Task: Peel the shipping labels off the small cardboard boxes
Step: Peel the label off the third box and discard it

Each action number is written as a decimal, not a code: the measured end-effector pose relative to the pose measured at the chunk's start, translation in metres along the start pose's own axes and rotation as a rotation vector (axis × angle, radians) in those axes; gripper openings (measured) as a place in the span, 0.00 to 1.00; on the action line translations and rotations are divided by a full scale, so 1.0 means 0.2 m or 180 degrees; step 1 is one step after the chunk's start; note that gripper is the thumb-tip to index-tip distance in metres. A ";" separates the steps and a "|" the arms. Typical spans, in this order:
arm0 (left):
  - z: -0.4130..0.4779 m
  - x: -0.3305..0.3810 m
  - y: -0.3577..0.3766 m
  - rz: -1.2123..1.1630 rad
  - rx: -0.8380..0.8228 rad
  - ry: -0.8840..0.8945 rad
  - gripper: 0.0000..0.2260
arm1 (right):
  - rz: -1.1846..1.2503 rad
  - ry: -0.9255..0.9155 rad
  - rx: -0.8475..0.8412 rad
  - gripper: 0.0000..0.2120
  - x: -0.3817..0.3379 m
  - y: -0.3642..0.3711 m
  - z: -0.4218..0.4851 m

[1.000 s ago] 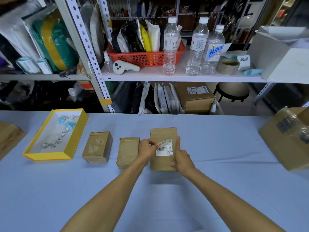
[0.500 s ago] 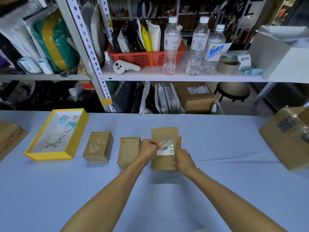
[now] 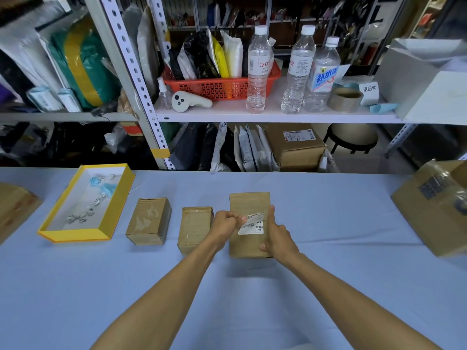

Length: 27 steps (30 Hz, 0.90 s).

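**Label's left side lifts further off the box**

Over the last second the left part of the shipping label [image 3: 252, 226] has come further off the cardboard. It lay nearly flat before. Now its upper-left corner stands raised and drawn toward the right, and the top edge slants. My left hand [image 3: 225, 223] pinches that loose corner between thumb and fingertips, with the other fingers curled in. My right hand [image 3: 278, 236] grips the right side of the cardboard box [image 3: 249, 203], thumb up along the edge and fingers curled round the near right corner, steadying it on the bench [image 3: 227, 294]. I judge the peel well started but not finished, because the right and lower parts, where the printed letters sit, look stuck down flat.

The box lies flat straight in front of me. Its long axis runs away from me toward the shelves, with a short end facing me. The label sits on the near half of the top face, its print upright to my eye, so the peel travels across the box's short width from left to right.

Two other small boxes, the far-left box [image 3: 149, 221] and the middle box [image 3: 194, 228], stand to its left. Neither shows a label on the faces I can see, so I take this one to be the last of the three.
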<state>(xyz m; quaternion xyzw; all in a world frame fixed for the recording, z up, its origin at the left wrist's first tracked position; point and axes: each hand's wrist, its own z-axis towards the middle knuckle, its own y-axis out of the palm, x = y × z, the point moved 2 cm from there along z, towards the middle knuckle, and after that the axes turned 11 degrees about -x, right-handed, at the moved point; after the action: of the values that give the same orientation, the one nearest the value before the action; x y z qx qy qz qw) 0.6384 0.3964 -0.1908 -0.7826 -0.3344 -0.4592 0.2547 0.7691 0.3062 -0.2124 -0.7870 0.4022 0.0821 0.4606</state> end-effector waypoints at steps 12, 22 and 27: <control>0.01 0.01 0.00 -0.0126 -0.0114 -0.0159 0.14 | 0.0202 -0.0032 -0.0048 0.55 0.00 -0.01 -0.02; -0.02 0.03 -0.01 -0.0079 -0.0276 -0.0279 0.07 | 0.0358 0.0019 -0.0045 0.45 -0.01 -0.01 -0.01; -0.01 0.02 -0.02 -0.0055 -0.0340 -0.0372 0.08 | 0.0839 0.0234 -0.0108 0.32 -0.04 -0.01 -0.03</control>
<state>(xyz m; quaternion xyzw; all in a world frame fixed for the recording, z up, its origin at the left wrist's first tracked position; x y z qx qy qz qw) 0.6358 0.3998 -0.1861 -0.8177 -0.3304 -0.4320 0.1887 0.7648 0.3059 -0.2034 -0.7374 0.5173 0.1197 0.4175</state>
